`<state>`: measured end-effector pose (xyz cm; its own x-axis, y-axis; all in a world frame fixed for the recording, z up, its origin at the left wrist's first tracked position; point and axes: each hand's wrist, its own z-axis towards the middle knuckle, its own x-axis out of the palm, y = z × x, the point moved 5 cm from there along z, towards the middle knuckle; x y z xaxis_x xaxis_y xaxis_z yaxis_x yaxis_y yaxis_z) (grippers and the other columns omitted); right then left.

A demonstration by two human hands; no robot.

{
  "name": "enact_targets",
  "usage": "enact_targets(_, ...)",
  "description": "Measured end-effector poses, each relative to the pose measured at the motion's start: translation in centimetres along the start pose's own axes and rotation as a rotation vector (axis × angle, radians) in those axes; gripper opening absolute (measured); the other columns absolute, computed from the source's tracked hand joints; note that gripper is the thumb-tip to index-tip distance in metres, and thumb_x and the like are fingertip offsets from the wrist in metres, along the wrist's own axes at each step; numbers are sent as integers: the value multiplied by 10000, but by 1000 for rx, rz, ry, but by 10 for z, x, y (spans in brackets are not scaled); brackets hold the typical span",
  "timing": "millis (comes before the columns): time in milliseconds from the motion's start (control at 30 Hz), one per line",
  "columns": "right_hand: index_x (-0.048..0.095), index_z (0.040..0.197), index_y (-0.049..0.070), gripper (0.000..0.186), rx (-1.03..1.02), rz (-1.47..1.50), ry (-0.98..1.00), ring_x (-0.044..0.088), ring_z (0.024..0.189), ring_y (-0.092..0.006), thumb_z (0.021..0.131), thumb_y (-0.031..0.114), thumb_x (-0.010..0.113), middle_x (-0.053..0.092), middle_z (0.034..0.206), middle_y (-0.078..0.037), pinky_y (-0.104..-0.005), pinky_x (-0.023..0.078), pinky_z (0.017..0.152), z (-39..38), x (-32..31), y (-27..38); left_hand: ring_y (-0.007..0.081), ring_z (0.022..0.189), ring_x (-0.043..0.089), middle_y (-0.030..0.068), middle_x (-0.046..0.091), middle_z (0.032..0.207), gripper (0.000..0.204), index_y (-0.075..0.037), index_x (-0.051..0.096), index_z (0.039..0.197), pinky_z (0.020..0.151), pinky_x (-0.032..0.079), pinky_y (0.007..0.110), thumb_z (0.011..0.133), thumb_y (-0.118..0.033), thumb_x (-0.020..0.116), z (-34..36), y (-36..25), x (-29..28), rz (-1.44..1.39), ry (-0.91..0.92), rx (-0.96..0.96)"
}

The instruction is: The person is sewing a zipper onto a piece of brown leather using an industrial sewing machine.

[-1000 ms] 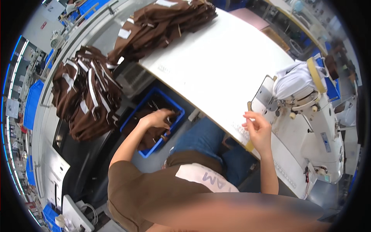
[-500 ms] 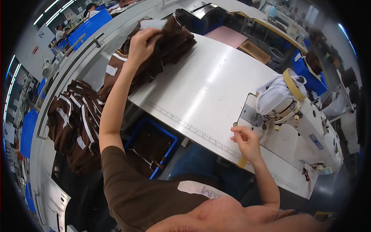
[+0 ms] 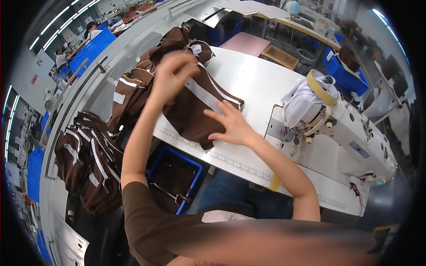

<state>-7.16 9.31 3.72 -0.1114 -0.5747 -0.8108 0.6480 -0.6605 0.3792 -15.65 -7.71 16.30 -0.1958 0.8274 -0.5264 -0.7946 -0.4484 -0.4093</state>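
Observation:
A dark brown garment piece (image 3: 186, 111) with a broad white stripe lies across the white sewing table. Over its upper left part is my left hand (image 3: 171, 80), smeared by motion, so its grip does not show. My right hand (image 3: 230, 125) is at the garment's right side, fingers spread and holding nothing. Whether those fingertips touch the cloth I cannot tell. More brown fabric (image 3: 171, 41) is bunched at the table's far left, beyond my left hand. To the right stands a white sewing machine (image 3: 355, 142), topped with white cloth strips (image 3: 298, 104) and a yellow ring (image 3: 320, 88).
Brown pieces with white trim (image 3: 91, 164) are heaped on the left. Below the table edge sits a blue-rimmed bin (image 3: 195, 181) holding brown cloth. A ruler strip (image 3: 239, 166) runs along the near edge. A blue crate (image 3: 344, 75) stands at the far right.
A brown garment piece has come from the pile onto the tabletop. My left hand has moved nearer and slightly right; my right hand has gone left from beside the machine, its fingers spreading.

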Motion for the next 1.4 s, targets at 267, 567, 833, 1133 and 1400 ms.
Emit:
enact_targets(267, 608, 1177, 210, 306, -101, -129, 306, 471, 1213, -197, 899, 310, 528, 540, 1271, -66, -455, 369, 950, -51, 20, -4, 317, 995, 624, 149, 676, 992, 310, -146, 728, 937, 908, 462, 376, 692, -122, 539, 57, 232, -48, 375, -210, -722)
enact_targets(567, 660, 1091, 171, 352, 108, -101, 516, 578, 1073, -185, 809, 380, 642, 624, 1152, -62, -362, 432, 785, -153, -83, 35, 397, 961, 581, 222, 632, 977, 259, -14, 639, 993, 904, 441, 365, 783, -159, 590, 60, 146, -35, 923, -646, -101)
enact_targets(833, 654, 850, 63, 118, 44, 202, 14, 625, 748, -314, 849, 131, 557, 650, 791, -130, -387, 487, 696, -45, -76, 11, 294, 771, 608, 185, 612, 811, 413, 11, 609, 772, 696, 482, 367, 678, -349, 788, -108, 35, 110, 62, 650, -491)
enact_targets(1133, 603, 833, 11, 117, 29, 448, -1, 635, 739, -270, 743, 46, 669, 629, 807, -142, -349, 502, 662, 12, -47, -6, 89, 741, 533, 24, 617, 825, 212, -10, 610, 937, 681, 436, 240, 922, -216, 562, -102, -15, 83, -678, 654, -702)
enact_targets(1400, 633, 761, 23, 83, 59, 486, -74, 549, 602, -87, 774, 74, 698, 609, 659, -27, -226, 451, 574, 12, -122, 39, 76, 625, 533, 25, 590, 683, 225, -22, 601, 803, 601, 421, 219, 907, -216, 560, -54, -75, 56, -924, 635, -674)
